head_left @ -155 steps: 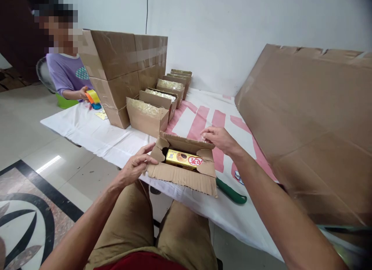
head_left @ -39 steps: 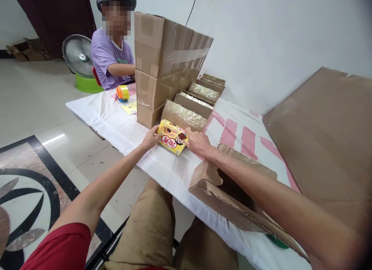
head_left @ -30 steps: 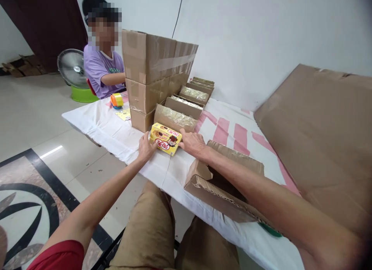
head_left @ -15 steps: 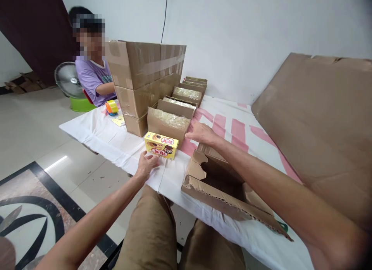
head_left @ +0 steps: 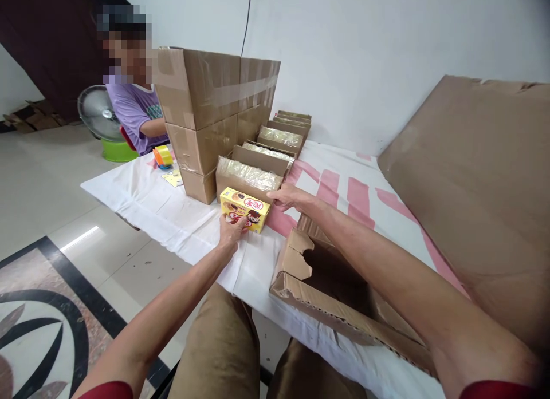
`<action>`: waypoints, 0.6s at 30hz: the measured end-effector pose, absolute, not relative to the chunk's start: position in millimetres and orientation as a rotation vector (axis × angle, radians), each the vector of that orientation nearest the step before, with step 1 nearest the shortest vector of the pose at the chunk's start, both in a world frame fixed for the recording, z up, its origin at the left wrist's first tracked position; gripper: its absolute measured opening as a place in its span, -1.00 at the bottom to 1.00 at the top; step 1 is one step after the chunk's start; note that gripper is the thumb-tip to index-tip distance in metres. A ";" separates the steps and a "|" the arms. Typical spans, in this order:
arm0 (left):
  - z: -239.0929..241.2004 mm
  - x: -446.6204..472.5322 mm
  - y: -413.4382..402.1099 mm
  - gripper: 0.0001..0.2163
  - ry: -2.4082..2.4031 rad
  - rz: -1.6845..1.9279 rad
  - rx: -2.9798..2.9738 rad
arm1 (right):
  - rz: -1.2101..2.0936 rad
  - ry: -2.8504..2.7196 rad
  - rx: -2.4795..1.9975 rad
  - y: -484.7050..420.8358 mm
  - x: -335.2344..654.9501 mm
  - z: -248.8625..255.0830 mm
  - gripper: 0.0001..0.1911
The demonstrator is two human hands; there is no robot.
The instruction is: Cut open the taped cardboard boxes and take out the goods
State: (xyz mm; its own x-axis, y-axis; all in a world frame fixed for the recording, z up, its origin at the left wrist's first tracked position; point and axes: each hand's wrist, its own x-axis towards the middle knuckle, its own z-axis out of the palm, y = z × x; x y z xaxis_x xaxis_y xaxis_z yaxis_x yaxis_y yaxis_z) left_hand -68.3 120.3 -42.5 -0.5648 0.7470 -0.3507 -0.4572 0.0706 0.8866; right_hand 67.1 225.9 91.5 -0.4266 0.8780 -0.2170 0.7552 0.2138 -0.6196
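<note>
A yellow printed snack box (head_left: 252, 217) stands on the white cloth near the table's front edge. My left hand (head_left: 232, 232) grips its left end, thumb across the front face and fingers partly hidden behind. At the box's upper right corner is my right hand (head_left: 293, 196), fingers stretched toward it and thumb slightly apart; whether the fingertips touch cannot be made out. Just behind the yellow box stands an open carton (head_left: 243, 184) with clear-wrapped contents. Below my right forearm sits an open cardboard box (head_left: 296, 256) with torn flaps, its inside dark.
Taped cartons (head_left: 210, 95) are stacked at the left. Several open cartons (head_left: 281, 137) run back in a row behind. A tape dispenser (head_left: 162, 157) lies near the left edge. A large cardboard sheet (head_left: 472, 176) leans at right. A person (head_left: 133, 110) sits beyond the stack, beside a fan (head_left: 97, 114).
My left hand has moved up and right onto the yellow box and taken hold; the box is slightly turned. My right hand has come closer to its right end. The view has shifted slightly.
</note>
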 end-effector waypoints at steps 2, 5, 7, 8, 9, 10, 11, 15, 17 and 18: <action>-42.9 -67.0 122.0 -0.36 1.445 1.663 0.321 | 1.024 -2.299 -1.613 228.1 64.7 91.7 -0.72; -45.1 -67.4 115.8 -0.25 1.488 1.677 0.328 | 1.017 -2.344 -1.641 230.3 66.7 96.1 -0.70; -47.0 -69.3 108.6 -0.19 1.511 1.682 0.333 | 1.003 -2.397 -1.648 230.6 72.3 101.7 -0.67; -48.0 -70.5 105.1 -0.17 1.517 1.683 0.334 | 0.996 -2.419 -1.653 230.0 75.9 105.1 -0.66; -48.8 -71.9 102.0 -0.14 1.519 1.685 0.340 | 0.983 -2.456 -1.654 228.7 79.5 108.7 -0.66; -49.6 -73.2 99.6 -0.12 1.517 1.688 0.353 | 0.956 -2.533 -1.639 226.6 82.6 112.1 -0.66; -50.5 -74.5 98.1 -0.09 1.513 1.694 0.374 | 0.914 -2.640 -1.604 223.6 84.7 114.9 -0.65; -56.5 -78.5 101.2 -0.09 1.503 1.731 0.498 | 0.712 -3.059 -1.365 205.9 78.1 116.0 -0.64; -61.5 -80.7 107.3 -0.11 1.514 1.763 0.588 | 0.665 -3.107 -1.315 199.1 68.2 111.1 -0.69; -64.3 -82.3 110.9 -0.13 1.527 1.787 0.652 | 0.641 -3.125 -1.293 197.3 63.3 108.3 -0.71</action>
State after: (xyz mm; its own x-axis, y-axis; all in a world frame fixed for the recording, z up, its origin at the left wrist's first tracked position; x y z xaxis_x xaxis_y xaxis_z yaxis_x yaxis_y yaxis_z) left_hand -82.3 110.9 -64.3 -0.6371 0.7685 -0.0594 -0.1783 -0.0720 0.9813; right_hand 63.3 197.3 108.3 -0.6794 0.6115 -0.4055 0.7218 0.6565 -0.2193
